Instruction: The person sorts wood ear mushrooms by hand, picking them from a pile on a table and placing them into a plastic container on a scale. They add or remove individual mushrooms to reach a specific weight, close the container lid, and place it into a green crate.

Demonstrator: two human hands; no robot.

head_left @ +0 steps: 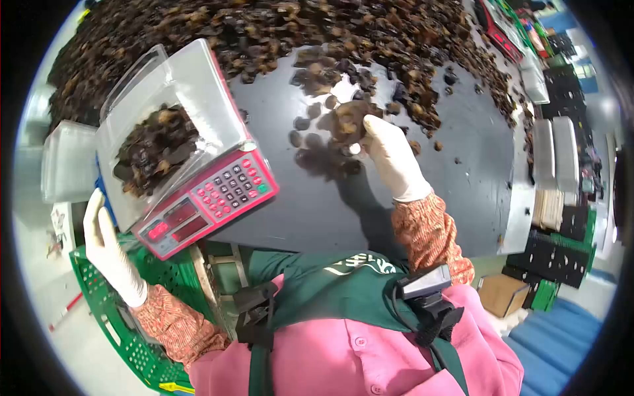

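**Light, brittle pieces — take them loosely**

The right hand, gloved, is closed round a clump of dark dried pieces just above the dark worktop, beside the big loose heap. The left hand is flat and open, holding nothing, beside the scale — whose clear tray is part filled. The pieces look light, crinkled and likely crumbly; a soft cupped grip from below would suit them better than a pinch.

Single head-worn fisheye view, steeply downward, close over dark table and scale.
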